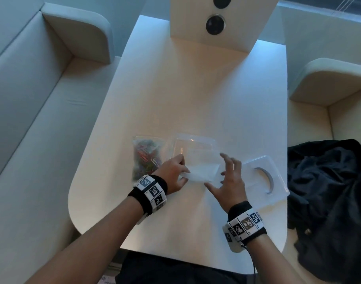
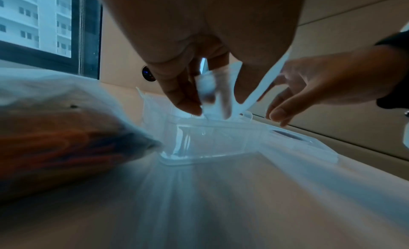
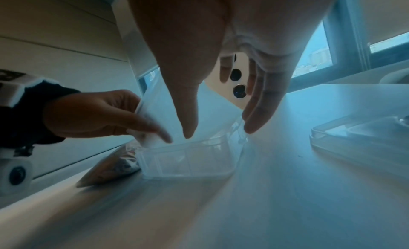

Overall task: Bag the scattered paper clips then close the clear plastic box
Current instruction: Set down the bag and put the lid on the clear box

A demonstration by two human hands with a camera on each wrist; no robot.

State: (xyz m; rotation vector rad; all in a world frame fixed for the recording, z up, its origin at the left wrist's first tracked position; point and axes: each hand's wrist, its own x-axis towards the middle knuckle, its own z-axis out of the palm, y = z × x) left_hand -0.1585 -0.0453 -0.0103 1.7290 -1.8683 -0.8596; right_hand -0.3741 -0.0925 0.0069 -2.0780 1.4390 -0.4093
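A zip bag full of coloured paper clips (image 1: 146,156) (image 2: 66,144) (image 3: 110,170) lies on the white table (image 1: 175,89), left of the open clear plastic box (image 1: 194,145) (image 2: 210,142) (image 3: 188,161). The box's lid (image 1: 263,177) (image 2: 294,139) (image 3: 363,139) lies flat to its right. Over the box's near side hangs a second, pale empty-looking plastic bag (image 1: 200,171) (image 2: 212,93) (image 3: 212,109). My left hand (image 1: 182,171) (image 2: 212,107) (image 3: 143,126) pinches its left edge. My right hand (image 1: 221,174) (image 3: 221,130) (image 2: 294,102) hovers at its right edge, fingers spread and straight, gripping nothing.
An upright panel with two round black sockets (image 1: 215,25) stands at the table's far end. Pale bench seats (image 1: 32,119) flank the table. A black garment (image 1: 329,191) lies on the right seat, close to the lid. The table's near edge is just below my wrists.
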